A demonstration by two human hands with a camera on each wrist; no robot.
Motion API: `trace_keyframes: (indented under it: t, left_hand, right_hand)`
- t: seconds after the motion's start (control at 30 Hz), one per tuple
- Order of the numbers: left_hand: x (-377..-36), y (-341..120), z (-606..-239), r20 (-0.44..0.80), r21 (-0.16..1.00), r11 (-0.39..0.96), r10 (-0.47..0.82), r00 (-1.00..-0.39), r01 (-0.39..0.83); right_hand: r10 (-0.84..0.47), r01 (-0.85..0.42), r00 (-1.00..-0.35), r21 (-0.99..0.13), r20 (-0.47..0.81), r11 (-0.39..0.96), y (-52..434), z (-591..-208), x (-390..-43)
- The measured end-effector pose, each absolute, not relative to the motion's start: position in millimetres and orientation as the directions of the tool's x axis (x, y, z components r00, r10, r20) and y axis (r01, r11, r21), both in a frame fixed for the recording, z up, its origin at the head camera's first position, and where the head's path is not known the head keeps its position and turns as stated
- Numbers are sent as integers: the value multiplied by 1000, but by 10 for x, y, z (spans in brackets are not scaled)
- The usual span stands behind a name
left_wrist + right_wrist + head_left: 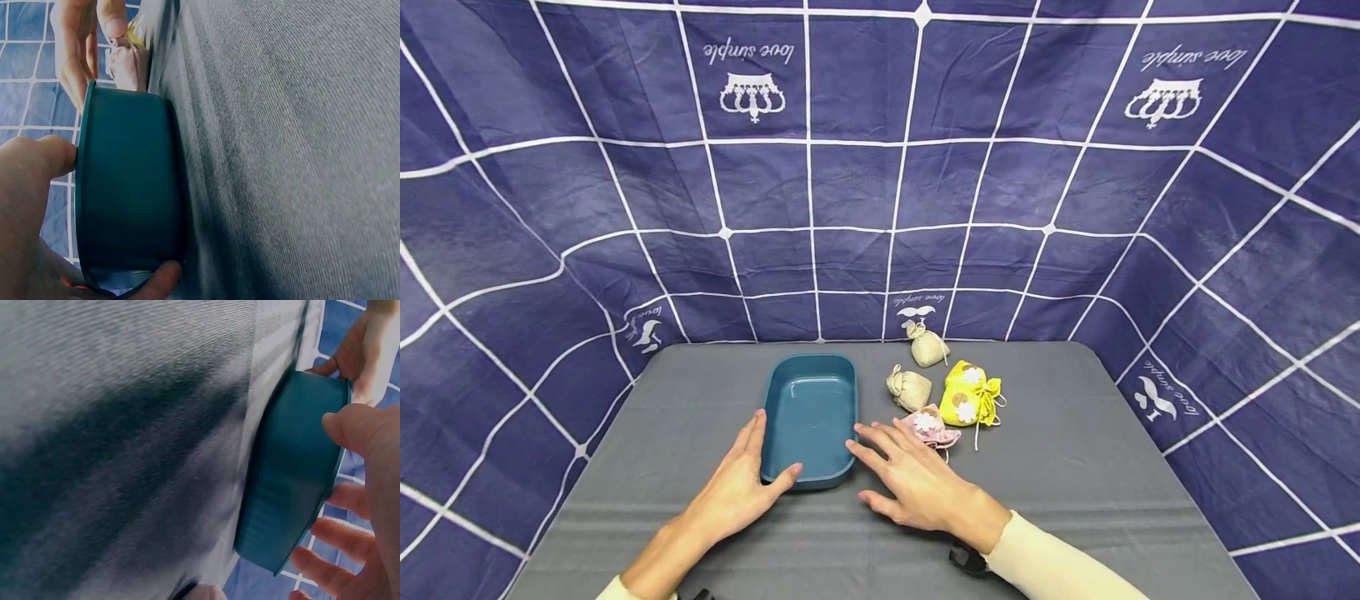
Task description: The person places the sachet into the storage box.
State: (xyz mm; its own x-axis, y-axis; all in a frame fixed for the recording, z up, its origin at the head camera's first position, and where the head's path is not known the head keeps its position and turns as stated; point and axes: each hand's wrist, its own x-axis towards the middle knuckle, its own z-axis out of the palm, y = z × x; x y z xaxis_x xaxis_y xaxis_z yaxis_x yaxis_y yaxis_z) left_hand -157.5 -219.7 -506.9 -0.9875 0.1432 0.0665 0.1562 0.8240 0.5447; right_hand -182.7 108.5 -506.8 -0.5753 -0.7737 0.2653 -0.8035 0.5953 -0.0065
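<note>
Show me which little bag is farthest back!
The beige drawstring pouch nearest the blue backdrop; the other beige pouch, yellow ones and pink one lie nearer the camera.

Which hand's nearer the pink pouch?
Right. The right hand is beside the pink pouch, partly covering it in the head view; the left hand is farther, at the left side of the blue tray.

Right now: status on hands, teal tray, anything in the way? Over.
Left hand touching teal tray, near-left corner. Right hand at its right rim, contact unclear. Tray flat on grey cloth. Pink drawstring pouch, partly behind right hand, may crowd it.
</note>
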Motion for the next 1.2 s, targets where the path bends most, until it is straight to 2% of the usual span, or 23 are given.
trace_keyframes:
  t: [0.2, 0.6, 0.87, 1.2]
  left_hand:
    - [-1563, -2122, -5061, 55, 539, 824, 170, -984, 173]
    - [-1602, -1985, -5038, 8, 549, 811, 238, -971, 203]
    - [-1631, -1845, -5040, -18, 554, 806, 261, -965, 208]
    - [-1622, -1716, -5035, 5, 561, 796, 271, -963, 227]
  right_hand:
    - [-771, -809, -556, 11, 312, 588, 1181, -5116, -1811]
    - [-736, -788, -585, -25, 341, 615, 1385, -5120, -1788]
    - [-712, -791, -570, -39, 410, 611, 1506, -5115, -1777]
    - [-692, -775, -589, -51, 416, 630, 1632, -5116, -1761]
